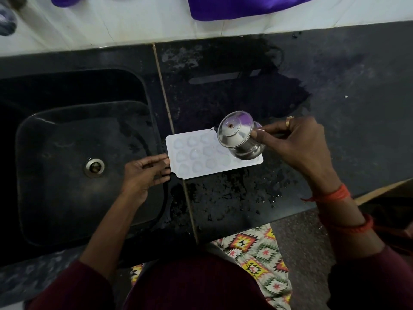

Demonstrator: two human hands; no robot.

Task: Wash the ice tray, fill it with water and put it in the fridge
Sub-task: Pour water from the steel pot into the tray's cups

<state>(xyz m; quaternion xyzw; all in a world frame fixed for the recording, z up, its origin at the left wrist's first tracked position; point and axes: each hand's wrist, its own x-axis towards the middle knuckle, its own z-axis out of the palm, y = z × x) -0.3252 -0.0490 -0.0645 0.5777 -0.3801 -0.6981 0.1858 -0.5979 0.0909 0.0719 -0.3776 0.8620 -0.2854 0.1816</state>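
A white ice tray [196, 157] with rounded cells lies flat on the wet black counter [234, 198], just right of the sink. My left hand [143, 173] pinches the tray's left edge between thumb and fingers. My right hand [299, 144] grips a small steel pot [239, 137] and holds it tilted on its side over the tray's right end, its mouth facing left. The pot hides the tray's far right cells. I cannot make out a stream of water.
A black sink [67, 164] with a steel drain [94, 167] lies to the left. Water puddles and drops cover the counter around the tray. A white tiled wall [111, 21] with purple cloth [241, 7] runs along the back. The counter's front edge is near my body.
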